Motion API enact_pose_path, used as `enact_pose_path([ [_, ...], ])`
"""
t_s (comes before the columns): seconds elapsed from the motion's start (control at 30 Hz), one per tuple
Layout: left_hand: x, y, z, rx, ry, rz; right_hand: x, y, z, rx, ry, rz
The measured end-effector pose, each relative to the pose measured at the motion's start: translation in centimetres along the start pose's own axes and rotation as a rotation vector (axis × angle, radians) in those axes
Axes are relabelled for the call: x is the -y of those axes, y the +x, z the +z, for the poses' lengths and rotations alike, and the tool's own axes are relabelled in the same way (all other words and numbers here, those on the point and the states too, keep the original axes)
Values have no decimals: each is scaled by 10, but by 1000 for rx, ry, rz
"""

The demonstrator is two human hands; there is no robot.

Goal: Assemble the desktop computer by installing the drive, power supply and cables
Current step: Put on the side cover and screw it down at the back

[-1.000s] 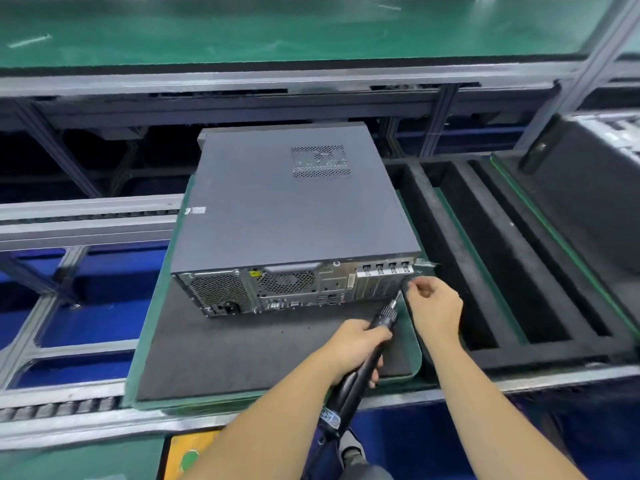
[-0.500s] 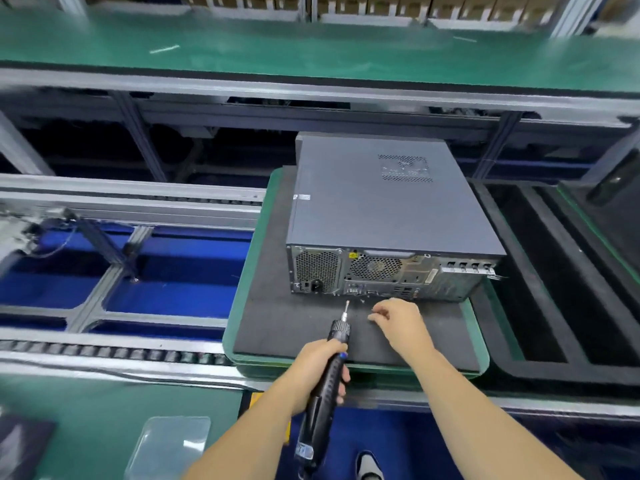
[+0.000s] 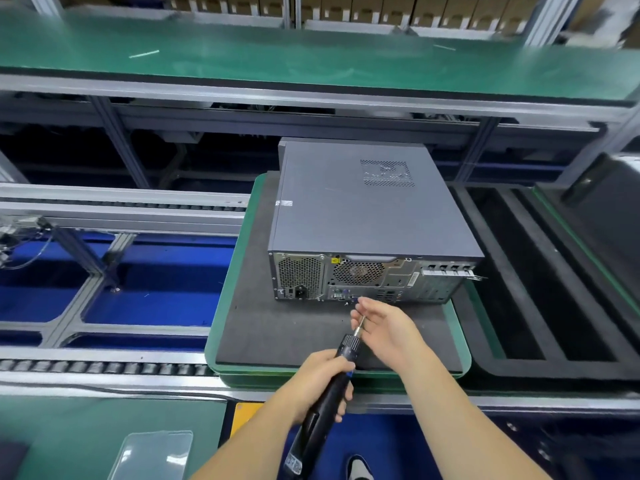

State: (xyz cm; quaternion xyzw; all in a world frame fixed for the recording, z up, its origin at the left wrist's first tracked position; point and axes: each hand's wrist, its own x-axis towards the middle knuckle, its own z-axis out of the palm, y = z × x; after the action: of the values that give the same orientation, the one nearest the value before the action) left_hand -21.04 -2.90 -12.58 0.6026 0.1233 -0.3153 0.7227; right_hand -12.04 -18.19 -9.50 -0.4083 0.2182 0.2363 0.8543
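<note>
A grey desktop computer case lies closed on its side on a black foam pad in a green tray, with its rear panel toward me. My left hand grips a black electric screwdriver that points up at the panel's lower middle. My right hand sits just in front of the panel, and its thumb and fingertips pinch the tip of the screwdriver's bit. Whether a screw sits there is too small to tell.
A roller conveyor runs off to the left over blue panels. A slotted black foam tray lies to the right, with another dark case beyond it. A clear plastic box sits at lower left. A green shelf spans overhead.
My right hand left the case's right rear corner, crossed to the middle of the rear panel and took the bit's tip. The screwdriver swung left with it.
</note>
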Motion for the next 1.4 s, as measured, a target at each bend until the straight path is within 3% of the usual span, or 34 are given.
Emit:
enact_pose_path([
  [0.9, 9, -2, 8, -44, 24, 99, -15, -15, 0, -92, 159, 18],
  [1.4, 9, -4, 16, -77, 35, 133, -8, -16, -1, -71, 34, 45],
])
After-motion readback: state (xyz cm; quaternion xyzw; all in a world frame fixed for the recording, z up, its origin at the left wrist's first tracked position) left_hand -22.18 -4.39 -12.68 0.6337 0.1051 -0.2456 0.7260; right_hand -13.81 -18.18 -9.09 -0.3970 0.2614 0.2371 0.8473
